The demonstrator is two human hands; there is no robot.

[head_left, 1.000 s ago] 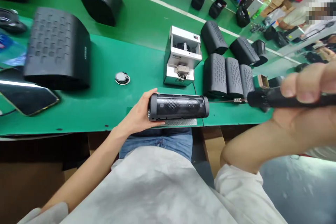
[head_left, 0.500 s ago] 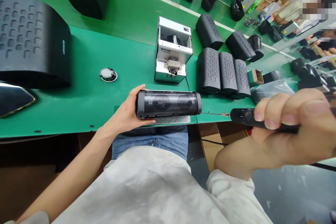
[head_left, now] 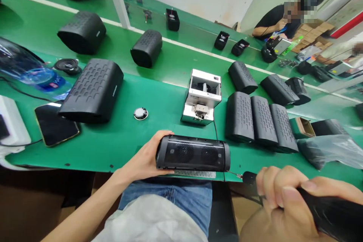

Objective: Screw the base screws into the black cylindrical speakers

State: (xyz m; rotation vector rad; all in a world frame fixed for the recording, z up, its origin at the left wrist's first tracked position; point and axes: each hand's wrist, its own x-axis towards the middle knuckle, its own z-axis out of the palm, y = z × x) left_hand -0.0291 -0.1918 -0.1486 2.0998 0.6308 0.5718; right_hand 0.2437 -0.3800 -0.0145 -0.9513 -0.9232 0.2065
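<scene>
1. The black speaker [head_left: 193,153] lies on its side at the near edge of the green surface [head_left: 119,143], in the same spot as before.
2. The left hand [head_left: 146,160] still has its grip wrapped on the speaker's left end.
3. The right hand [head_left: 283,204] is clenched tight on a black screwdriver [head_left: 329,211]. It has dropped lower than half a second ago, and the thin tip now sits just below the speaker's right end.
4. Behind the speaker stand a white box [head_left: 202,98] and three black covers [head_left: 261,123] in a row, unmoved.
</scene>
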